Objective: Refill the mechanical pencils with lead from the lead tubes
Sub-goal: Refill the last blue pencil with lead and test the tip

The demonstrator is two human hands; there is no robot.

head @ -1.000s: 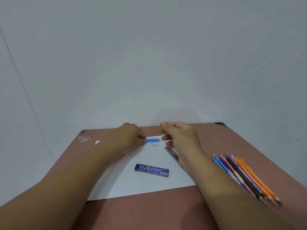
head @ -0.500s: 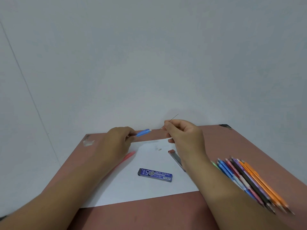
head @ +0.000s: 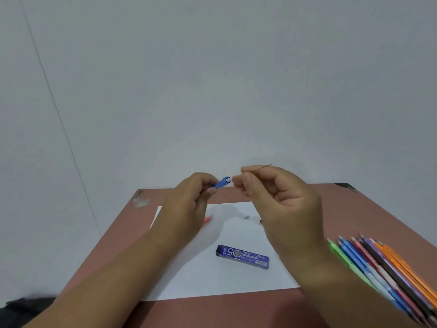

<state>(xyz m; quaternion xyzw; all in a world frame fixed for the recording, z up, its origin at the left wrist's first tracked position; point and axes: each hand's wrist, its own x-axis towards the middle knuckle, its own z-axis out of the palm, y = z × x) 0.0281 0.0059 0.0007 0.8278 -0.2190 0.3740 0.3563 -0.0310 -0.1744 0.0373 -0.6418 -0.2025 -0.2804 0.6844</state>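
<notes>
Blue pencil [head: 222, 182] gripped in raised left hand [head: 189, 204], right hand [head: 281, 197] fingers pinching lead [head: 261, 167].

Soft, even, slightly dim light with a cool cast fills the scene. Faint blurred shadows fall on the white paper [head: 212, 275] under the hands. Wide-angle distortion bows the worktop [head: 331, 209] edges; the near forearms look soft.

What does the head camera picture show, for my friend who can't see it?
A left hand holds a blue mechanical pencil up beside a right hand pinching a thin lead. Below, a blue lead tube lies on white paper, with colourful pencils to the right.
</notes>
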